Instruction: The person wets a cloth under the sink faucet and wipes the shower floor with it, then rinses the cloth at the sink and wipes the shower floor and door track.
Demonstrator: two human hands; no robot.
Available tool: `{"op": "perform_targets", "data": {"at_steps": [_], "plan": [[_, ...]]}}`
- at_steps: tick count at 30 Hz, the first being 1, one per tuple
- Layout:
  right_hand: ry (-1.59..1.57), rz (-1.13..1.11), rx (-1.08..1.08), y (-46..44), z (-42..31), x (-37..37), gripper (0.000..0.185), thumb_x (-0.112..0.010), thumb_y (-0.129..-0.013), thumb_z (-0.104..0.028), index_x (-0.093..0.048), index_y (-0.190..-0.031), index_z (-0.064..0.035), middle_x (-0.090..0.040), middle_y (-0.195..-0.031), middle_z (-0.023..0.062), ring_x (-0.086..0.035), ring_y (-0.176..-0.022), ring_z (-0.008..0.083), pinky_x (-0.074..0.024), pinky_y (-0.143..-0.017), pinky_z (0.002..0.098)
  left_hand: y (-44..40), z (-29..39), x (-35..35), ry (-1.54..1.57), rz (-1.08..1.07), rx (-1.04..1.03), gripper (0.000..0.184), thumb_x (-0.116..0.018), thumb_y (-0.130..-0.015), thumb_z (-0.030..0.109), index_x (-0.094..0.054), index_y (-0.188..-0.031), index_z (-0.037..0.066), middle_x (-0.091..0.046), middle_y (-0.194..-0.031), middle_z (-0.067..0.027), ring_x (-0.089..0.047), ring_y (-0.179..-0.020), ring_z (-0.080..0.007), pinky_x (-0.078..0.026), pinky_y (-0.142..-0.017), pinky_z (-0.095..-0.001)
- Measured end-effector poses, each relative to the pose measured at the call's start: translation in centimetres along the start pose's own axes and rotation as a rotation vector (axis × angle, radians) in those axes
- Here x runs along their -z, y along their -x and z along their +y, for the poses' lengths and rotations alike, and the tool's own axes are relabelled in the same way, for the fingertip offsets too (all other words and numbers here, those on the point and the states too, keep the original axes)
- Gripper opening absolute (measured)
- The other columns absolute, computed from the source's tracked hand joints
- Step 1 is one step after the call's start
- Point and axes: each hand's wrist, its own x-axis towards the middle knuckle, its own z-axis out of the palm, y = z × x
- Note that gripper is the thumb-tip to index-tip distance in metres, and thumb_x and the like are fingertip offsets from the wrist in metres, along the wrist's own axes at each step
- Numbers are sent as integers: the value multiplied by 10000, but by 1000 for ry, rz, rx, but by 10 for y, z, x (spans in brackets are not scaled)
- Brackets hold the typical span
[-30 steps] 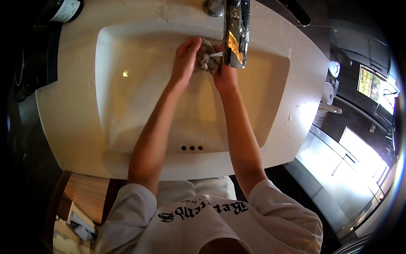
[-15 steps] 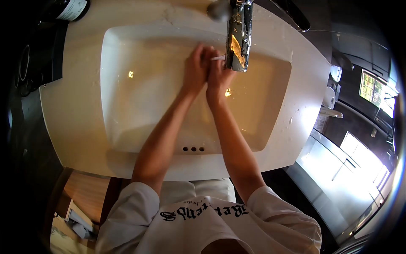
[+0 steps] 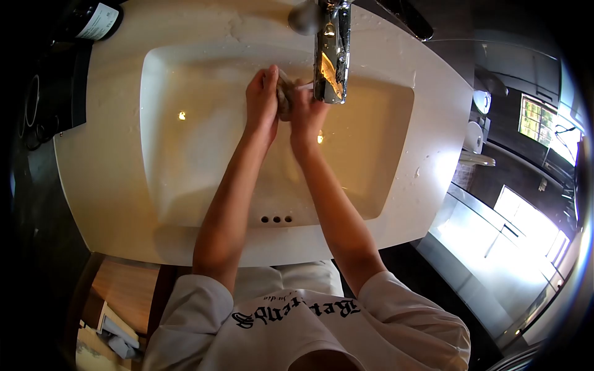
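My left hand [image 3: 262, 102] and my right hand [image 3: 305, 117] are close together over the sink, left of the faucet spout. Between them is a crumpled greyish-beige cloth [image 3: 284, 98], pressed against the palm and fingers of my left hand. The fingers of my right hand bear on its other side, slightly blurred and partly covered by the chrome faucet [image 3: 332, 59]. A thin whitish streak, which looks like running water [image 3: 303, 85], stretches from the spout onto my right hand.
A white rectangular sink [image 3: 198, 179] has three overflow holes in its near wall. It is set in a pale countertop [image 3: 102, 142] with water drops on it. A dark labelled bottle [image 3: 99, 21] stands at the far left, near a black box [image 3: 65, 86].
My hands have moved slightly apart, and the cloth between them now shows. My left hand has turned more upright. The whole view has shifted a little to the left.
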Motion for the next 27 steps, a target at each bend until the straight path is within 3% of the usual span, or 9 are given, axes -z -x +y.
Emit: {"op": "perform_targets", "data": {"at_steps": [2,5,7,9,16,19,22,25,27], "plan": [[-580,1,-340,-16,-3,13,255,-657,-1005,-136,-610,-1175,48,-670,-1096,65,-643,-994,119,-559,-835,305,6,3,1,310,-83,289,310,-646,-1051,378,-662,-1033,69,-686,-947,7,-639,-826,-92,-527,-697,-294],[-914,-254,-516,-38,26,25,340,-669,-1018,-229,-601,-1196,52,-678,-1123,79,-676,-996,151,-580,-839,316,1,0,10,310,-230,371,335,-659,-1035,426,-683,-1096,97,-688,-962,9,-668,-900,-91,-557,-720,-297],[-882,-263,-525,-36,9,25,392,-682,-1021,-283,-589,-1264,11,-680,-1145,76,-688,-997,159,-591,-817,324,2,13,4,343,-184,365,350,-645,-1037,453,-685,-1089,109,-691,-967,14,-669,-862,-85,-555,-680,-291],[-536,-235,-598,-31,-11,24,243,-608,-1070,-298,-590,-1212,-102,-650,-1075,15,-660,-960,148,-586,-790,345,2,21,6,273,-235,286,374,-639,-1038,467,-687,-1100,101,-693,-978,21,-660,-845,-73,-547,-657,-283],[-444,-453,-437,-26,13,51,215,-603,-1072,-277,-595,-1228,-129,-645,-1075,-10,-634,-918,98,-553,-731,317,-10,22,12,184,-188,191,367,-585,-1079,423,-684,-1139,74,-682,-994,11,-627,-875,-75,-530,-751,-274],[-647,-600,-336,-36,9,52,231,-590,-1076,-306,-601,-1224,-129,-666,-1120,2,-647,-893,103,-558,-751,293,-6,23,12,8,-106,167,373,-573,-1089,412,-680,-1152,60,-680,-1012,2,-613,-928,-84,-505,-822,-261],[-843,-463,-538,-36,5,40,254,-555,-1088,-336,-605,-1223,-127,-670,-1109,12,-657,-899,116,-561,-780,279,-3,14,8,-9,-86,153,338,-579,-1084,373,-679,-1138,54,-647,-976,7,-560,-894,-82,-467,-804,-253],[-1077,-462,-600,-35,12,37,262,-536,-1081,-191,-584,-1305,-64,-662,-980,-1,-569,-732,72,-499,-634,238,5,13,-2,12,-72,143,293,-586,-1070,328,-671,-1072,47,-616,-941,18,-518,-844,-78,-448,-765,-252],[-822,-414,-481,-30,5,35,310,-544,-1093,-379,-604,-1256,-123,-662,-1162,13,-649,-1035,131,-566,-862,304,8,11,-7,19,-39,57,292,-598,-1063,313,-663,-1023,31,-628,-932,24,-534,-850,-81,-458,-773,-262]]}}
